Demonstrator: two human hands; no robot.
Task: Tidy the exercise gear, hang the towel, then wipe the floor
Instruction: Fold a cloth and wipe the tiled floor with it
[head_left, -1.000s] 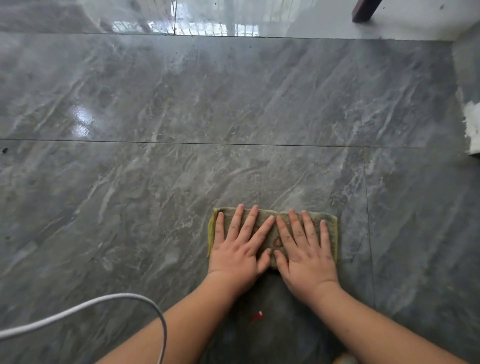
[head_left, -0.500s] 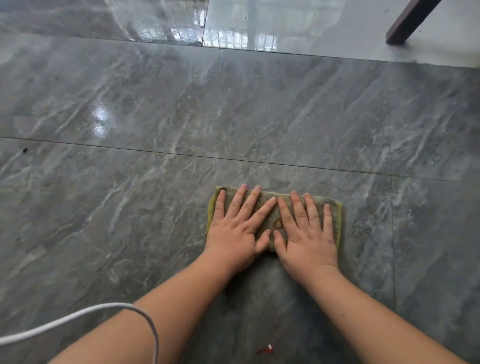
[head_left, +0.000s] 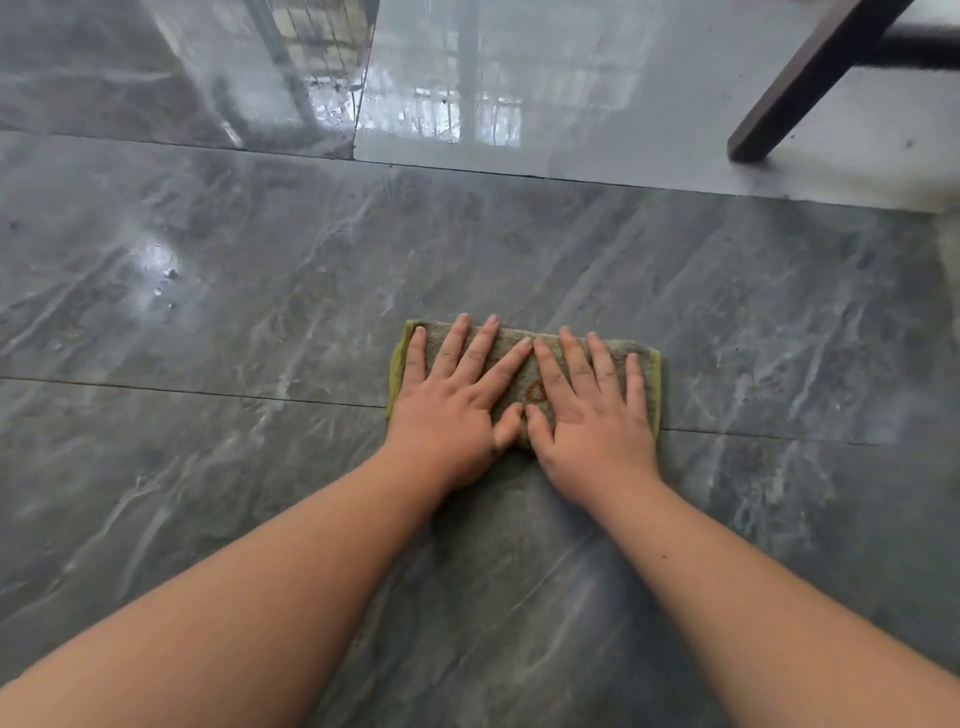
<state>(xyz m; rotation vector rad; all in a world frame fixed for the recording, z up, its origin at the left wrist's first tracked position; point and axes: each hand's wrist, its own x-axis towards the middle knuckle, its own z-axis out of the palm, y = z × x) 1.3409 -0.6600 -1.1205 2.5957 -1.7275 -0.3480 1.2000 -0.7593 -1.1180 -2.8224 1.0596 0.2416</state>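
Pressing a folded cloth (head_left: 524, 371) flat to a grey marbled tile floor (head_left: 260, 312), a person leans forward on both bare arms, seen from a head-worn camera looking down. The left hand (head_left: 449, 410) lies palm-down on the left half of the cloth, its fingers straight and spread, curled round nothing; the right hand (head_left: 592, 415) lies the same way on the right half, and the two index fingertips meet near the cloth's middle while the thumbs touch at its near edge. The cloth is a dull grey-green rectangle with a yellow-green border showing along its left and right ends, and a small orange mark sits between the hands. Its far edge pokes out just past the fingertips; its near edge is hidden under the palms. A dark grout line (head_left: 182, 389) runs across the floor and passes beneath the cloth's near part, coming out again at its right end. Ahead of the cloth a whole tile lies open as far as a second seam, beyond which paler, glossy flooring mirrors a window grille. A dark wooden furniture leg (head_left: 800, 88) slants down to the floor at upper right, well apart from the cloth. Open tile lies to the left, where a bright glare spot (head_left: 156, 260) shines, and to the right of the cloth.
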